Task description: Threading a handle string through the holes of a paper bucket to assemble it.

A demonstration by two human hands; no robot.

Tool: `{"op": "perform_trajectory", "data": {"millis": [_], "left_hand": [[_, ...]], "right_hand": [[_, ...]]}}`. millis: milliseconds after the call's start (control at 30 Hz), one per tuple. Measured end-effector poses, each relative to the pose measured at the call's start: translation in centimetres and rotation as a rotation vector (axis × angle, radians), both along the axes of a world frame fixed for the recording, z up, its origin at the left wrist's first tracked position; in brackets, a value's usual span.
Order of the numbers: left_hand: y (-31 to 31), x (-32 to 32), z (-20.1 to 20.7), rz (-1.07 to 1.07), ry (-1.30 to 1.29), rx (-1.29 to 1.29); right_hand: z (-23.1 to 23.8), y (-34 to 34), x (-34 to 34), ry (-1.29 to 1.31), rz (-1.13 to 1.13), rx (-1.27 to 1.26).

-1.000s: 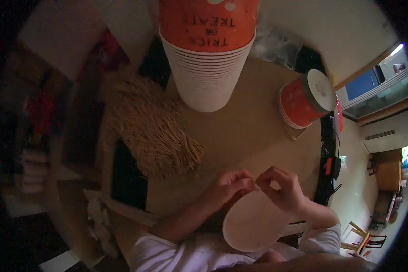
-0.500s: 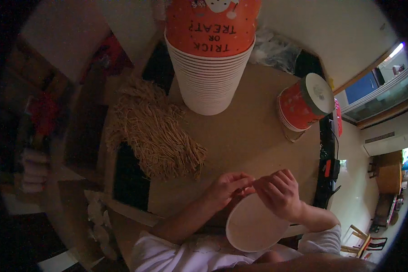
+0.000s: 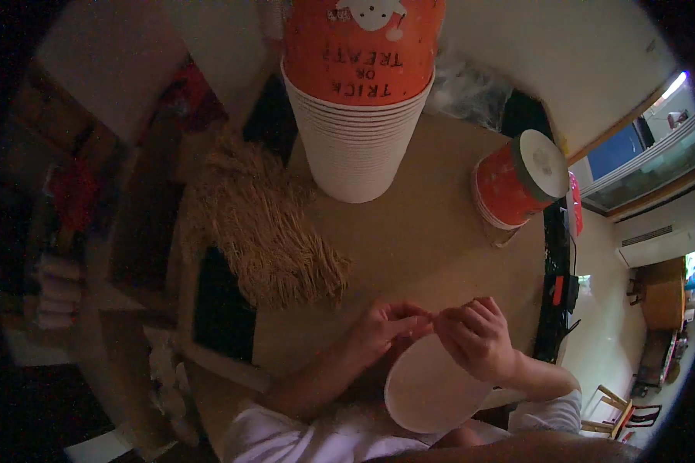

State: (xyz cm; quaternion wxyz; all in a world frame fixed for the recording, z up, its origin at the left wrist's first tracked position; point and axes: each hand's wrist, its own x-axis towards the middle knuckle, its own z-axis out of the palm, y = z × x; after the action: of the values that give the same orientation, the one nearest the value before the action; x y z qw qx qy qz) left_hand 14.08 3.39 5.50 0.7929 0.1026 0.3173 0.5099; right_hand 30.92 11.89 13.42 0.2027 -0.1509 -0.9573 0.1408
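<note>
A white paper bucket (image 3: 432, 390) rests tilted against my lap, its pale round face toward me. My left hand (image 3: 394, 328) is closed in a pinch at the bucket's upper edge. Over the bucket's upper right side, my right hand (image 3: 475, 336) is closed too, its fingertips meeting those of the left. Whatever small thing sits between the fingertips is too small or hidden to make out. Beyond my left hand lies a loose bundle of tan twine cords (image 3: 274, 231) on the brown cardboard surface (image 3: 409, 247).
A tall stack of nested paper buckets (image 3: 359, 147), orange at the top, stands at the back. An orange bucket with a green band (image 3: 506, 185) sits upside down at the right. Clear plastic wrapping (image 3: 471, 89) lies behind, and a dark device with a red part (image 3: 565, 289) is at the right edge.
My hands stay pinched together at the bucket's edge, with fingers shifted slightly. The view has tilted a little, so the stack and upturned bucket appear slightly lower.
</note>
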Motion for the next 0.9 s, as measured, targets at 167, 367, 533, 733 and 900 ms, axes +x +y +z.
{"op": "perform_trajectory", "data": {"millis": [167, 367, 533, 733, 900], "left_hand": [[-0.1, 0.7, 0.2, 0.093, 0.388, 0.182], [-0.6, 0.6, 0.6, 0.144, 0.667, 0.3], [-0.6, 1.1, 0.9, 0.236, 0.694, 0.286], [-1.0, 1.0, 1.4, 0.243, 0.829, 0.308], [-1.0, 0.7, 2.0, 0.21, 0.972, 0.416]], "right_hand": [[0.6, 0.5, -0.2, -0.007, -0.215, -0.56], [1.0, 1.1, -1.0, -0.137, -0.203, -0.869], [0.5, 1.3, -1.2, -0.129, -0.218, -0.921], [0.8, 1.3, -1.5, -0.13, -0.225, -0.912], [0.8, 1.3, -1.5, -0.138, -0.228, -0.912]]}}
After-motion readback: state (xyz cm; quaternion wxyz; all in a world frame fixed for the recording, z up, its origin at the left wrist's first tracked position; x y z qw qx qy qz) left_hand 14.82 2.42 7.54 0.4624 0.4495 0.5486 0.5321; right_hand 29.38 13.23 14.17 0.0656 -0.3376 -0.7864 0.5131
